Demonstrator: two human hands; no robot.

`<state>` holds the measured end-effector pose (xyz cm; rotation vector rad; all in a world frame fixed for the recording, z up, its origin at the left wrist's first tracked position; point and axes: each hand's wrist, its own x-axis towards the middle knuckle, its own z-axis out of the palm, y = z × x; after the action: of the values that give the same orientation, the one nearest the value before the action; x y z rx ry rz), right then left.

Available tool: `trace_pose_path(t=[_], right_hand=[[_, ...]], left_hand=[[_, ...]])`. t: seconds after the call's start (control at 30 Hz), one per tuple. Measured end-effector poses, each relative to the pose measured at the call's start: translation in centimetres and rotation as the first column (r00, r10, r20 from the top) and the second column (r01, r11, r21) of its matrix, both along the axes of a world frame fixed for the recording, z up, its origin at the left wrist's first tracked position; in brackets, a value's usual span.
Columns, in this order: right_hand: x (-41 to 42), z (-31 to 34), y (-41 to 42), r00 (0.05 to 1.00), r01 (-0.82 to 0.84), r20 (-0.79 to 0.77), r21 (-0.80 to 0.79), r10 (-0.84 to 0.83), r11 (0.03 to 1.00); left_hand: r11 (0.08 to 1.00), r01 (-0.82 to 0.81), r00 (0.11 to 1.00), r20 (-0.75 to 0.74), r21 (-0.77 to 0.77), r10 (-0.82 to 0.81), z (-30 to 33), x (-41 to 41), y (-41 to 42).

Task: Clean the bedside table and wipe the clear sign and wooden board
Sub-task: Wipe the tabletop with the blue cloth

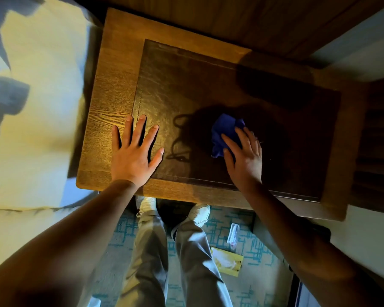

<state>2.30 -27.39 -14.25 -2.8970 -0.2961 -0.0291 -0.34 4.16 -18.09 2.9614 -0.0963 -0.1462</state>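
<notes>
Right hand (pixel 245 156) flat, fingers straight, pressing blue cloth (pixel 225 134) onto dark wooden board (pixel 186 85). Left hand (pixel 134 151) spread open, bracing board's left edge on table (pixel 111 89). Unwiped board mostly ahead and rightward, nearer right hand.

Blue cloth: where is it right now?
In the head view, the cloth lies on the dark board, right of centre, under the right hand's flat fingers.

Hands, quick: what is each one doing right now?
Left hand: open, flat on the wooden board.
Right hand: open, straight fingers pressing the blue cloth onto the board.
</notes>
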Motion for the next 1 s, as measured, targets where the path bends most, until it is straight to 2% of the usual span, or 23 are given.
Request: trace_pose_path(t=[0.13,0.33,0.53,0.63,0.7,0.77,0.87,0.93,1.0], right_hand=[[-4.0,0.5,-0.9,0.999,0.054,0.0,0.004,-0.054,0.999],[-9.3,1.5,-3.3,0.986,0.107,-0.133,0.031,-0.102,0.994],[-12.4,3.2,-5.3,0.953,0.185,-0.256,0.066,-0.162,0.981],[-13.9,4.5,-6.4,0.924,0.258,-0.322,0.129,-0.205,0.958],[-14.1,5.2,-7.2,0.913,0.344,-0.291,0.167,-0.287,0.924],[-13.0,5.6,-8.5,0.892,0.435,-0.225,0.192,-0.391,0.88],[-9.3,5.3,-10.7,0.851,0.523,-0.152,0.173,-0.502,0.835],[-6.7,4.8,-11.3,0.833,0.544,-0.188,0.109,-0.521,0.832],[-4.9,4.0,-11.0,0.841,0.493,-0.25,-0.011,-0.48,0.87]], left_hand=[[1.0,-0.023,0.999,-0.043,-0.019,0.022,0.7,0.3,-0.1],[0.997,-0.036,0.993,-0.119,-0.07,0.027,1.8,0.1,-0.1],[0.996,-0.074,0.978,-0.199,-0.042,0.064,3.2,0.4,-1.1],[0.996,-0.085,0.977,-0.2,-0.017,0.08,3.9,0.3,-1.8],[0.996,-0.092,0.977,-0.195,-0.018,0.087,4.2,0.3,-2.0],[0.999,-0.046,0.986,-0.162,-0.025,0.042,4.3,0.6,-2.4],[0.986,0.166,0.98,-0.116,-0.003,-0.165,4.1,0.6,-4.6],[0.969,0.246,0.962,-0.118,-0.017,-0.247,3.7,0.2,-6.4],[0.963,0.269,0.955,-0.123,-0.013,-0.269,3.2,-0.1,-7.6]])
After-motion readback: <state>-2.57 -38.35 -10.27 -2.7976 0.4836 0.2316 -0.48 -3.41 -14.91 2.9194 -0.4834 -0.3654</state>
